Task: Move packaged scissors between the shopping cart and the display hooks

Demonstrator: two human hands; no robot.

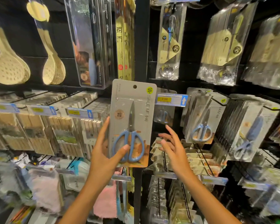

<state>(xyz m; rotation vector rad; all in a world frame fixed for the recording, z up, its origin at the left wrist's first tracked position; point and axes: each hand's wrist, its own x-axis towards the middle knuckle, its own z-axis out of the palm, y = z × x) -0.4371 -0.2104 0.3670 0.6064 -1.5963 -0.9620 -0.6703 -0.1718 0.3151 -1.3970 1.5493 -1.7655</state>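
The left hand point(106, 152) grips the packaged scissors point(131, 123) upright before the display hooks point(217, 101). The right hand point(173, 146) hovers beside it, fingers spread.

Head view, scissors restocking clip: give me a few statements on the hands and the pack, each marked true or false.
1. The left hand holds the scissors pack with its thumb across the blue handles. True.
2. The right hand grips the pack too. False: it is open beside the pack, touching nothing.
3. The pack already hangs on a hook. False: its hang hole is free, held in front of the display.
4. More blue-handled scissors packs hang to the right. True.
5. The price tag reads 9.00. False: it reads 5.00.
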